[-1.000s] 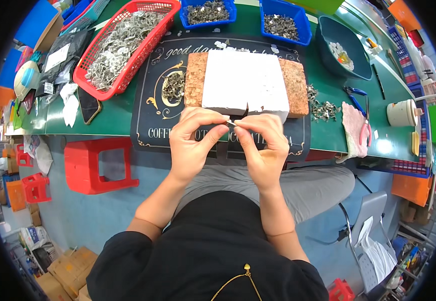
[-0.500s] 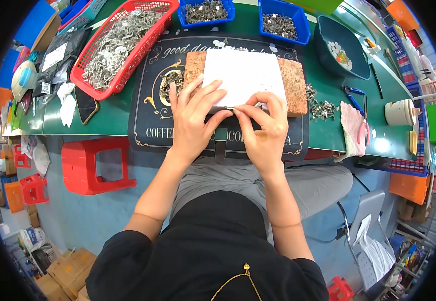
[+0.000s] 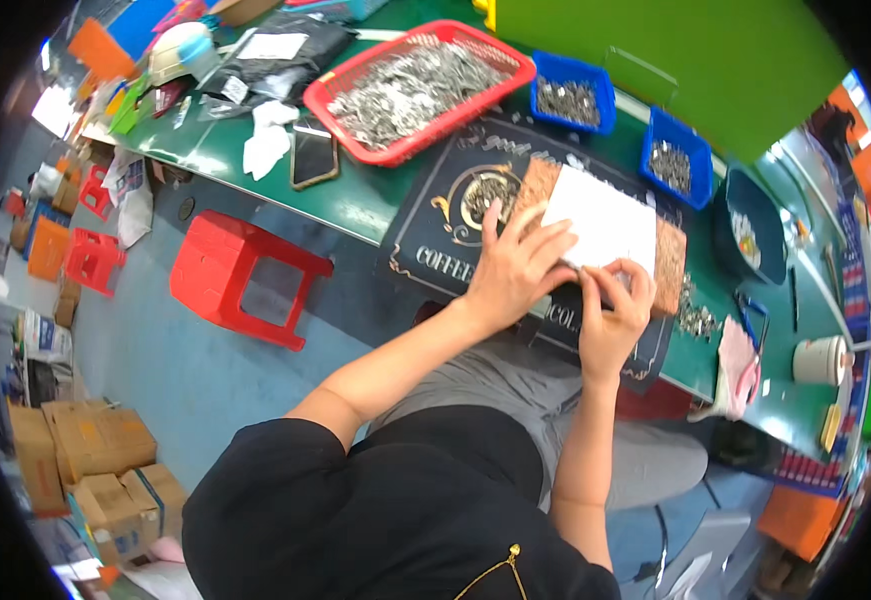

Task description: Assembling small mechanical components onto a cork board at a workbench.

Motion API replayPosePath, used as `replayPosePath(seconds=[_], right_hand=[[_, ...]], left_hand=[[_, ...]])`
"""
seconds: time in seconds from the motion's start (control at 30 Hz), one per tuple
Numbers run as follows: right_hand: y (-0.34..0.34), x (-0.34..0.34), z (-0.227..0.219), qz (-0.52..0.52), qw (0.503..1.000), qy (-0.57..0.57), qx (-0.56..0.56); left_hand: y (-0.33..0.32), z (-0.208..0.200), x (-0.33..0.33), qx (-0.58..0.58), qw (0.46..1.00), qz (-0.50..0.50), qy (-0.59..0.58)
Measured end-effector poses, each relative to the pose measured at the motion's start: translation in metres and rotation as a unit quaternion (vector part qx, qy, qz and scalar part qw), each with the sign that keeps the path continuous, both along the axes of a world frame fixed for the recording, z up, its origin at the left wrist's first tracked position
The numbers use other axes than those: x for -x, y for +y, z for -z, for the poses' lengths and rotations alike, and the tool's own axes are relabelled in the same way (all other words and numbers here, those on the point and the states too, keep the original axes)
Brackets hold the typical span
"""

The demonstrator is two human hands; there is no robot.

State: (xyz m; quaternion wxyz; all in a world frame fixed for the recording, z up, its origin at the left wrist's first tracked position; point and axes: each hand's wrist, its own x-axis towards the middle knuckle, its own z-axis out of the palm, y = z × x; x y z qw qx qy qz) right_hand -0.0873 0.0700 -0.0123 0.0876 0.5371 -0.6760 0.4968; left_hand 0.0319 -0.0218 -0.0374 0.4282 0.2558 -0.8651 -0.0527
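Observation:
At the near edge of a white sheet [image 3: 607, 222], which lies over a brown cork-like block [image 3: 668, 262], my two hands come together. Thumb and fingertips of my left hand [image 3: 507, 278] close on a tiny piece too small to name. My right hand [image 3: 610, 325] pinches at the same spot, its fingertips almost touching the left thumb. Below the block is a black printed mat [image 3: 423, 225]. Beside my left fingers sits a little heap of small metal parts [image 3: 487, 196]; another pile of metal parts [image 3: 697, 320] lies right of the block.
A red basket [image 3: 380, 155] of metal parts stands back left, two blue trays [image 3: 610, 115] [image 3: 677, 195] behind the block. On the right are a dark green basin [image 3: 773, 250], blue-handled pliers [image 3: 750, 315], a pink cloth [image 3: 733, 370] and a white cup-like container [image 3: 820, 360]. A phone [image 3: 313, 153] lies left.
The view has turned, so the bench now appears tilted and shifted to the right. Both hands stay pinched together at the sheet's near edge.

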Motion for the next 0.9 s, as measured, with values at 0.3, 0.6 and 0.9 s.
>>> replayPosePath(seconds=[0.3,0.6,0.9], right_hand=[[0.039,0.053,-0.006,0.121,0.992,-0.011,-0.030],[0.072,0.107,0.035,0.278,0.955,0.043,-0.089],[0.078,0.113,0.039,0.278,0.959,-0.045,0.020]], left_hand=[[-0.061,-0.059,-0.070,0.072,0.977,-0.192,0.056],[-0.132,-0.042,-0.097,0.118,0.952,-0.272,-0.070],[-0.022,-0.047,-0.009,-0.033,0.999,0.017,-0.037]])
